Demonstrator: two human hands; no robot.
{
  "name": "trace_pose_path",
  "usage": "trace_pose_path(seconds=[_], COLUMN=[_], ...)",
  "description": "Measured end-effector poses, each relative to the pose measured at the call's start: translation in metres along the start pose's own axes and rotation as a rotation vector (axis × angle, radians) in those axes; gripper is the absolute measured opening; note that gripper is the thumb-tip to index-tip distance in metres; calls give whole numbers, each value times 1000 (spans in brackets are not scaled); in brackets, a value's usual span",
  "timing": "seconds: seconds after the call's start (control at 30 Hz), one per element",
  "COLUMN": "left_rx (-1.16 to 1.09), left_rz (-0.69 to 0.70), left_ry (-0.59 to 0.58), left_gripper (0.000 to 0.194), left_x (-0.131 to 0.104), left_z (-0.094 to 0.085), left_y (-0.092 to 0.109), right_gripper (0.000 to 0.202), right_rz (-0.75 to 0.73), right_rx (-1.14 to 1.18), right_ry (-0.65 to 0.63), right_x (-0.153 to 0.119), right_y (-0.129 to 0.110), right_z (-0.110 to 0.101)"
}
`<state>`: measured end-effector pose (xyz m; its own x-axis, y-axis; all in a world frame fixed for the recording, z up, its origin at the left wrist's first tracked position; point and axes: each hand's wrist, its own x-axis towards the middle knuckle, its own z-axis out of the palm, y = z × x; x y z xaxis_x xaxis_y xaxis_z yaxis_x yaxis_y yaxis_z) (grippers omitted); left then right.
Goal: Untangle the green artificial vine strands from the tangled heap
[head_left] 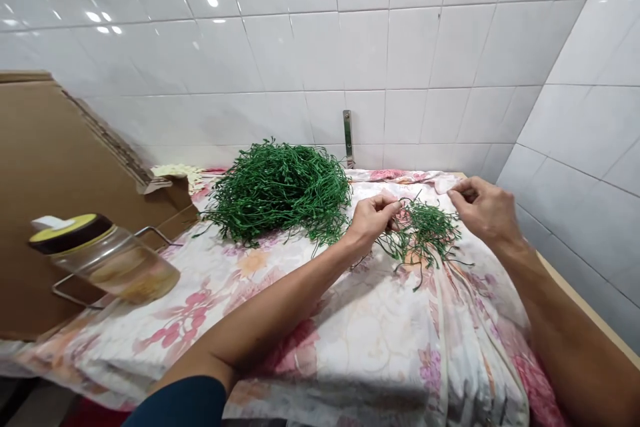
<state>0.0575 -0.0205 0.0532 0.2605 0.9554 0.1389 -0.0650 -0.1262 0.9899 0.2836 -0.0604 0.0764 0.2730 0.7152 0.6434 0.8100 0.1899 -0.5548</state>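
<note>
My left hand is closed in a pinch on thin green stems, at the left edge of a small loose bunch of green stems with little bud-like tips. My right hand is to the right of that bunch, thumb and forefinger pinched at a small pale pink, petal-like piece. A large tangled heap of green stems lies to the left of my left hand, near the wall. Everything rests on a floral cloth that covers the table.
At the left, a clear bottle with a yellow and dark lid leans over, with liquid inside. Behind it stands a cardboard box, and pale yellowish pieces lie beside it. A metal bracket is fixed to the tiled wall.
</note>
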Motion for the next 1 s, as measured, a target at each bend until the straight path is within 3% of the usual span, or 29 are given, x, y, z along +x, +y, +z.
trace_pose_path(seconds=[0.17,0.27,0.4,0.47,0.53,0.6,0.63,0.73,0.83,0.93,1.0], left_rx=[-79,-77,-48,-27,-10,1,4,-2,-5,-5,2], left_rz=[-47,-42,20,53,79,84,76,28,-8,-19,0], left_ry=[57,76,130,156,172,177,174,148,98,39,21], left_gripper=[25,23,19,19,19,18,17,13,10,10,10], left_x=[8,10,15,19,22,24,24,20,13,8,5], left_z=[-11,-15,-19,-20,-22,-22,-22,-17,-11,-5,-3], left_y=[6,8,8,5,3,1,0,1,4,4,3], right_gripper=[22,30,31,31,30,28,24,13,13,19,30], right_rz=[-37,19,46,36,-23,-132,-189,-307,-369,-279,-183], right_rx=[-65,59,373,515,530,386,277,18,-13,113,217], right_ry=[-45,-189,-273,-435,-724,-944,-961,-746,-578,-460,-476], right_x=[3,0,-6,-9,-10,-10,-10,-11,-14,-21,-28], right_y=[3,-7,-22,-23,-21,-17,-15,-10,-12,-21,-28], right_z=[-19,-33,-54,-61,-60,-50,-43,-17,1,10,16])
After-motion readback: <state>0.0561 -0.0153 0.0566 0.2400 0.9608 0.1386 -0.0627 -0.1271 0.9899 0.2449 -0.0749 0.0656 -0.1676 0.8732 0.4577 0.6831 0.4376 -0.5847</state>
